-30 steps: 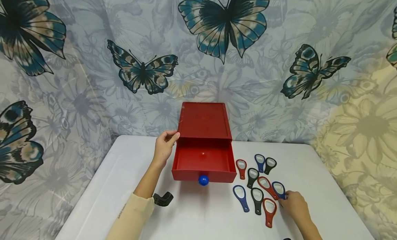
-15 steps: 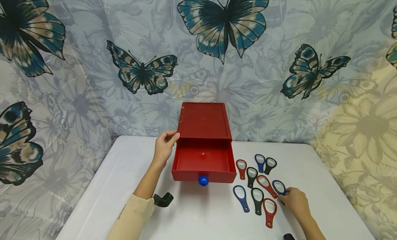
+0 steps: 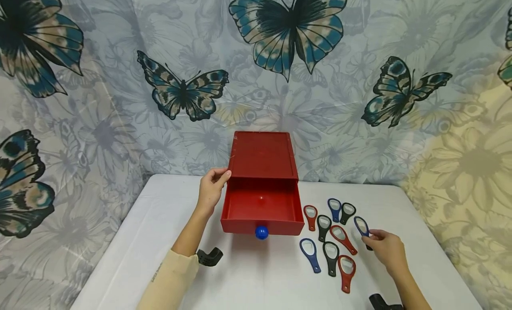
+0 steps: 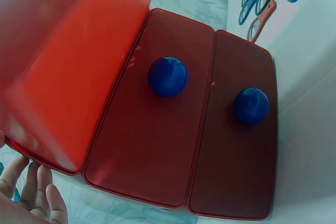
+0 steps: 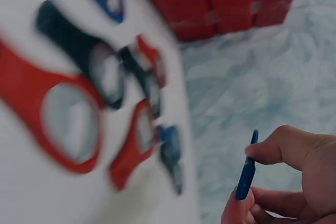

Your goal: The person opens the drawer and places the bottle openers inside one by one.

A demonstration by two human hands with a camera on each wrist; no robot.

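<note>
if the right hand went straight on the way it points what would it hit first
Probably the black magnifier beside the far blue magnifier, judging by how the right hand points in the head view. The hand's height is unclear, so it might pass above.

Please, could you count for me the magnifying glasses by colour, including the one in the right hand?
Red magnifying glasses: 3
Black magnifying glasses: 3
Blue magnifying glasses: 3, one held in the right hand
Total: 9
</note>
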